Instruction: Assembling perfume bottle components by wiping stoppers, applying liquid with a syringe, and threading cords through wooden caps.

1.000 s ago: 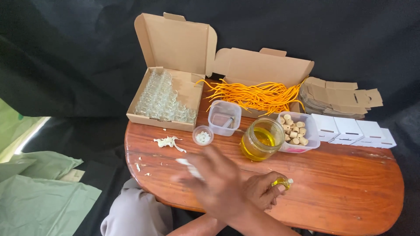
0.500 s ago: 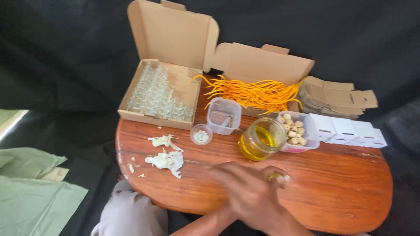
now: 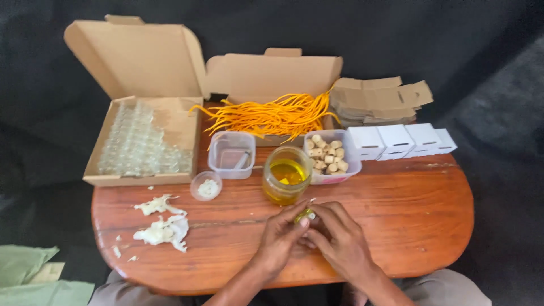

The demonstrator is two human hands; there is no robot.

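**Hands pinched on a tiny vial beside an open jar of oil**

Left hand (image 3: 281, 237) and right hand (image 3: 338, 241) meeting over the near edge of the bench (image 3: 408, 209), fingertips closed together on a small yellow-filled vial (image 3: 304, 216), mostly hidden between them. Just beyond, nearly touching the knuckles: an uncovered glass jar of yellow oil (image 3: 287, 174). Judged the main risk: a nudge from a lifting wrist, tipping the jar across the wood. Also likely: slick glass slipping from so light a pinch and rolling off the near edge. Behind the jar, a tub of small corks (image 3: 330, 158) and an empty clear tub (image 3: 232, 154), both close enough to catch a spill. Further back, orange cords (image 3: 272, 116) trailing from a cardboard box (image 3: 277, 73), a second box of empty vials (image 3: 139, 147), white cartons (image 3: 396, 140). Left, a small cup of white stuff (image 3: 207, 186) and torn white scraps (image 3: 161, 229), well apart from the hands
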